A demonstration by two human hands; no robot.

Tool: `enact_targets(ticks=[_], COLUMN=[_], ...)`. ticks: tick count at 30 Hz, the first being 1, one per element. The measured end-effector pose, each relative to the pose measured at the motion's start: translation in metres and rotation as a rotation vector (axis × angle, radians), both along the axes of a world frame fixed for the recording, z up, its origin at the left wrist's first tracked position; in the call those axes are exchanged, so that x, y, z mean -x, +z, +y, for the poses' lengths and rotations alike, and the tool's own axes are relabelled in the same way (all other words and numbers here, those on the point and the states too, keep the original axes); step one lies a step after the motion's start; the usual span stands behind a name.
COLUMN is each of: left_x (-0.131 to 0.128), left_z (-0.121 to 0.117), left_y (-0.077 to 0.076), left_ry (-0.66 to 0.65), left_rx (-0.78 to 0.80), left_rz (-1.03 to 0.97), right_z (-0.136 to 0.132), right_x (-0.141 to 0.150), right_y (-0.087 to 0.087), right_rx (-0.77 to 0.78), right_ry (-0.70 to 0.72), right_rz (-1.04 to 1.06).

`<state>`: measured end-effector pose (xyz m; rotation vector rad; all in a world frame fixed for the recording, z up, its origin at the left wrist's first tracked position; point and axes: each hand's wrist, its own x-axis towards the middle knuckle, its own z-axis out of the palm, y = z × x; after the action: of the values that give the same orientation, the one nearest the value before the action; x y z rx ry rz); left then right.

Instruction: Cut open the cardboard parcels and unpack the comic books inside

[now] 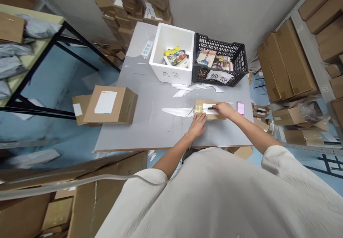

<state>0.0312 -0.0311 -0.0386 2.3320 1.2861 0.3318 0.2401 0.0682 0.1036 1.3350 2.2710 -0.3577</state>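
Observation:
On the grey table lies a small cardboard box (211, 116) with a white label and shiny clear tape over its left end. My right hand (224, 109) is closed round the dark handle of a slim utility knife (209, 108), whose tip points left over the label and tape. My left hand (197, 124) grips the box's near left corner, fingers against its top and side; a ring shows on one finger. A phone (240, 109) with a lit pink-and-white screen lies right of the box. Paper strips (178, 112) lie on its left.
Behind stand a white foam box (171, 74) and a black plastic crate (219, 70), both holding books and marked with handwriting. Larger cartons (109, 104) sit at the table's left edge. A power strip (147, 49) is near the foam box. Shelving (324, 84) with cartons lines the right.

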Motion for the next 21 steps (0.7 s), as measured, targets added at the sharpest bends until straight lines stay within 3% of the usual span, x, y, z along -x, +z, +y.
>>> enact_targets(ticks=[8, 21], left_x=[-0.009, -0.028], left_z=[0.004, 0.002], left_y=[0.009, 0.023], left_ry=[0.037, 0.116], left_rx=[0.058, 0.026], left_rz=[0.090, 0.257], right_z=[0.002, -0.009], right_x=[-0.009, -0.074], right_y=[0.006, 0.000], right_rx=[0.018, 0.004], right_ry=[-0.057, -0.105], right_rz=[-0.023, -0.045])
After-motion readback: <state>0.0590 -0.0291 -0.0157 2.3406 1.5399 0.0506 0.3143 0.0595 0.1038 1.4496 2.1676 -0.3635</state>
